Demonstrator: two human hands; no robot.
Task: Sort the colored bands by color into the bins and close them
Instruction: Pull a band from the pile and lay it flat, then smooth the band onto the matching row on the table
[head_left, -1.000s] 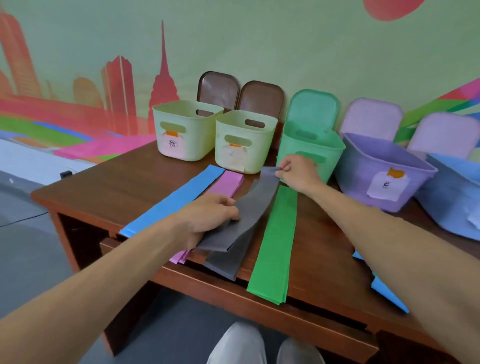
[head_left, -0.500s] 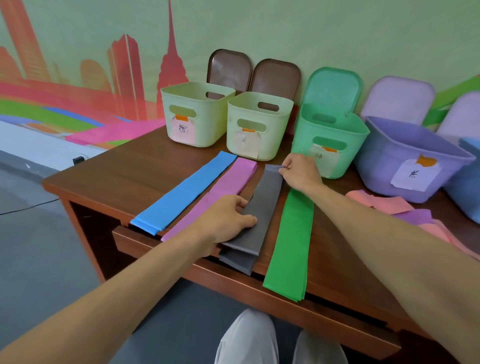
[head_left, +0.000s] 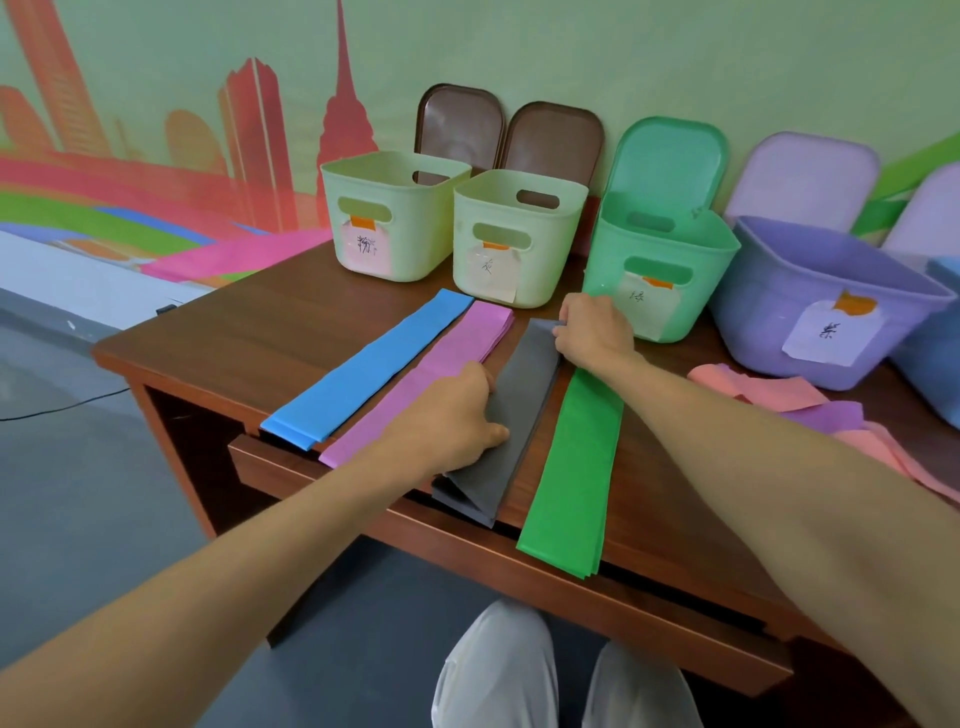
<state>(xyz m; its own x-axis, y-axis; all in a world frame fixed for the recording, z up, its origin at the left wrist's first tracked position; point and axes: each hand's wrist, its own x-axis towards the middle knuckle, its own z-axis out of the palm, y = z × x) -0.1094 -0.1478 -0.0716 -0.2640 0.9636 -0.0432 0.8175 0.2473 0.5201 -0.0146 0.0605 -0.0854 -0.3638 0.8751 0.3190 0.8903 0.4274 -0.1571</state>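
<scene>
Stacks of bands lie side by side on the brown table (head_left: 249, 332): blue bands (head_left: 371, 369), pink-violet bands (head_left: 431, 379), grey bands (head_left: 511, 415) and green bands (head_left: 576, 462). My left hand (head_left: 457, 415) grips the near part of the top grey band. My right hand (head_left: 592, 332) pinches its far end. Open bins stand at the back: two pale yellow-green bins (head_left: 389, 218) (head_left: 514, 244), a green bin (head_left: 660, 270) and a purple bin (head_left: 810, 306), each with a paper label.
Brown, green and lilac lids lean against the wall behind the bins. A blue bin (head_left: 935, 332) shows at the right edge. Loose salmon and purple bands (head_left: 810, 410) lie at the right. Band ends overhang the table's front edge above my knees.
The top grey band, lifted and bowed a second ago, now lies flatter on the grey stack. Both hands kept hold of it. The camera shifted, showing more of the right side.
</scene>
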